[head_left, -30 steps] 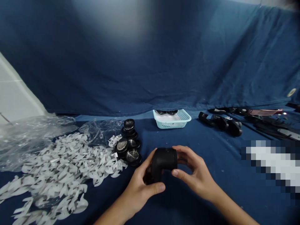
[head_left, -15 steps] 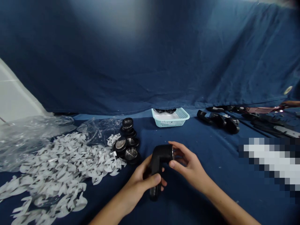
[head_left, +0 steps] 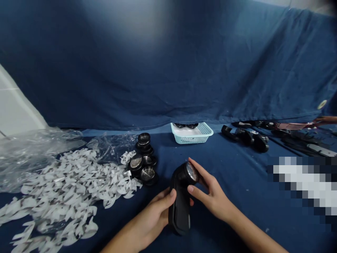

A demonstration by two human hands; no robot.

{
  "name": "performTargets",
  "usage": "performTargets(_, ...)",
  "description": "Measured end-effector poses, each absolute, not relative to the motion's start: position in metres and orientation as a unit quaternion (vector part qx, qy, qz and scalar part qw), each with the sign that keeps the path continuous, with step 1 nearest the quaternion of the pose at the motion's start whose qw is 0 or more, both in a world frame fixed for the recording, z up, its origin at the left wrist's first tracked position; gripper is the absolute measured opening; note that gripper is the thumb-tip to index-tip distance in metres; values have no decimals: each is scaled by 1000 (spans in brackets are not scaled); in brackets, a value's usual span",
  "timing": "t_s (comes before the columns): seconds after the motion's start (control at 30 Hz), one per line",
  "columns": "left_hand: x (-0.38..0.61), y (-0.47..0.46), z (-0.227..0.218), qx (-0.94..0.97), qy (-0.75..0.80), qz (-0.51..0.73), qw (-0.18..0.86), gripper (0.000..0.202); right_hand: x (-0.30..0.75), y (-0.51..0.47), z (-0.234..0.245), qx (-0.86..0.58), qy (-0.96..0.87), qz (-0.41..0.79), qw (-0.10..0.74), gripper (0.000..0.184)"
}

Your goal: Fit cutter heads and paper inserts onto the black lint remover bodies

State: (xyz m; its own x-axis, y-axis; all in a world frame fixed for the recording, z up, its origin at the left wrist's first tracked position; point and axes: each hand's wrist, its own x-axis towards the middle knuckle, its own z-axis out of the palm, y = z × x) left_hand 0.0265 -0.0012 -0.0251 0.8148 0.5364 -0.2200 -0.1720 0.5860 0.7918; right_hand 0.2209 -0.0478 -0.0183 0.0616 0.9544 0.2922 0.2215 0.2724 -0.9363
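A black fabric shaver [head_left: 181,203], with a round metal mesh on its head, stands tilted between my hands above the blue cloth. My left hand [head_left: 160,211] is wrapped around its handle, thumb along the near side. With thumb and fingers at the rim of the shaver's head, my right hand [head_left: 207,189] grips it from the right; some of those fingertips are hidden behind it. Left of the shaver lie several black round heads with metal mesh [head_left: 147,174], partly stacked. Beside them spreads a large heap of thin white plastic pieces [head_left: 73,189].
At the back stands a light-blue basket [head_left: 191,139] holding white material and dark parts. Black shaver bodies [head_left: 246,137] lie to its right. Clear plastic bags [head_left: 39,147] lie far left. Another person's hand [head_left: 325,120] touches a pink basket [head_left: 293,125]. A blue curtain [head_left: 168,70] hangs behind.
The shaver has been turned in my hands, so its mesh face now points toward me and its handle front shows. My left thumb has shifted up along the handle.
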Motion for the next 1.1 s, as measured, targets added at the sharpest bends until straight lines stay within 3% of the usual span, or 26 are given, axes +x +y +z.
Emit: performTargets(1.1, 28, 1, -31, 306, 251, 244, 885, 23, 211, -50, -21, -510, -537, 368, 563, 66)
